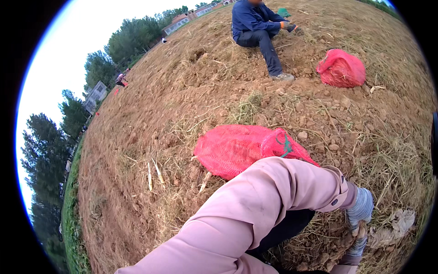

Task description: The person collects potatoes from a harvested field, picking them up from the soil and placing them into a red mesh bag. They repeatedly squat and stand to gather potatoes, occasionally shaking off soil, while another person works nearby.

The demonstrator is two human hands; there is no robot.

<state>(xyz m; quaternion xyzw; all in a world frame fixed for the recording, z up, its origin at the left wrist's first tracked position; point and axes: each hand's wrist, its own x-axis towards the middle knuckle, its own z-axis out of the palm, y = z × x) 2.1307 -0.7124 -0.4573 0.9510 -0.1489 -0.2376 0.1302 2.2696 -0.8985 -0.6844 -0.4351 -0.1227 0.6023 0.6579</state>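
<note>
My left hand (362, 204), in a grey-striped knit glove, reaches down to the ground at the lower right. The long pink sleeve of that arm crosses the view. Just below it is my right hand (357, 246), in a matching glove, partly cut off by the sleeves and the view's edge. The two hands meet at their soil-browned fingers, low over dry stalks and loose earth. Whether something small sits between them cannot be made out. Behind my left forearm lies a filled red mesh bag (232, 147) with a green mark or tie near one end.
Opposite me a person in dark blue (255, 20) sits on the soil, wearing gloves. Beside them stands an open red mesh bag (342, 70). A torn plastic film scrap (402, 221) lies right of my hands. Pale cut stalks (158, 174) and clods litter the field. Distant workers (120, 79) bend near trees.
</note>
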